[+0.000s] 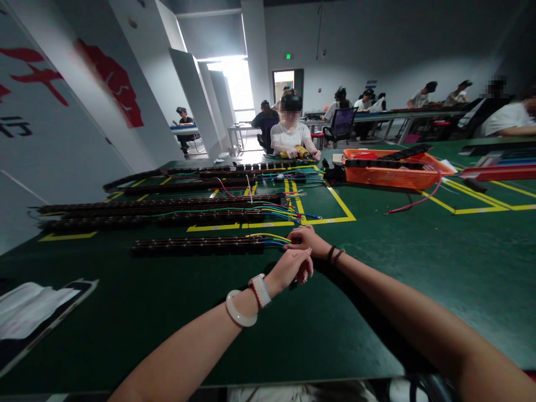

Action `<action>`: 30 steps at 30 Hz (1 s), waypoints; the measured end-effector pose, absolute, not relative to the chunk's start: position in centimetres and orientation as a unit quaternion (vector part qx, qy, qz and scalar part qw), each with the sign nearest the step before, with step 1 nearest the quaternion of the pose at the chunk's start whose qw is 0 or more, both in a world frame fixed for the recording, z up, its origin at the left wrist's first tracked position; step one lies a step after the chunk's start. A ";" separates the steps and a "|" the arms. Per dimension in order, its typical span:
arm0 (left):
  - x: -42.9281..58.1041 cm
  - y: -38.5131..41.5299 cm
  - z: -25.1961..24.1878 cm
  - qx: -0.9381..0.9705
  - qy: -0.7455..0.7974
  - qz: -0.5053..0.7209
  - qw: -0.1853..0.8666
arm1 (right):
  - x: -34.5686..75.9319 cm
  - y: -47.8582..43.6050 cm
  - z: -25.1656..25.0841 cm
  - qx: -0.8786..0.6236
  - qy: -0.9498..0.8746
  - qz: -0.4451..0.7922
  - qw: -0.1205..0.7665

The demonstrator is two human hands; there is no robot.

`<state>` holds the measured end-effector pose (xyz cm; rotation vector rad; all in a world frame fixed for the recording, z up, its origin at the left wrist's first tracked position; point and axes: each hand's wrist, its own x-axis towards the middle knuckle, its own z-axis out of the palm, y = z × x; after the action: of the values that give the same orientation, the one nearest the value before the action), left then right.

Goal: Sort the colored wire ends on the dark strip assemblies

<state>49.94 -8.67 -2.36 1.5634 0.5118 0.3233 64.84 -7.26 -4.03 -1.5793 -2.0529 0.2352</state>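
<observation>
Handling coloured wires (274, 243), it seems: one black strip (201, 245), near, left of the hands, on the green table (167, 298); said wires, trailing right; left hand (290, 268), curled, contents untellable; right hand (309, 241), beyond, apparently pinching wires, next move calling for steadiness.

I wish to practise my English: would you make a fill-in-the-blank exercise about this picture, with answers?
1. Near the right hand, wires leave the nearest long dark strip at its ____ end in the picture.
2. A white bangle circles the person's ____ wrist.
3. The basket on the table is coloured ____.

Missing words: right; left; orange.
</observation>
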 end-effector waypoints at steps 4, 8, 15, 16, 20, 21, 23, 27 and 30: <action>50.0 -8.6 -2.7 0.668 0.224 0.177 0.687 | 64.7 -7.7 -3.6 -0.558 -0.780 0.051 0.278; 50.0 -8.5 -2.9 0.634 0.236 0.196 0.710 | 64.4 -8.2 -3.1 -0.536 -0.799 0.022 0.272; 49.9 -8.4 -2.9 0.615 0.238 0.182 0.729 | 64.1 -8.5 -2.8 -0.538 -0.801 -0.020 0.260; 49.9 -8.4 -2.9 0.611 0.237 0.183 0.733 | 64.1 -8.5 -2.8 -0.540 -0.801 -0.027 0.256; 49.9 -8.5 -2.7 0.626 0.224 0.172 0.727 | 64.0 -8.5 -2.9 -0.546 -0.796 -0.050 0.255; 49.8 -8.5 -2.6 0.633 0.221 0.168 0.723 | 64.0 -8.4 -3.0 -0.550 -0.792 -0.048 0.260; 49.8 -8.6 -2.5 0.643 0.219 0.161 0.716 | 64.2 -8.1 -3.3 -0.566 -0.775 -0.036 0.279; 49.6 -8.4 -2.1 0.690 0.229 0.156 0.669 | 64.8 -7.4 -3.9 -0.635 -0.691 -0.008 0.346; 48.7 -7.6 -1.8 0.759 0.252 0.201 0.566 | 65.5 -7.0 -4.1 -0.689 -0.614 0.004 0.384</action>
<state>48.67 -7.61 -1.76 1.7835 0.5926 0.4723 65.46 -7.02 -4.13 -1.7566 -1.5655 0.0114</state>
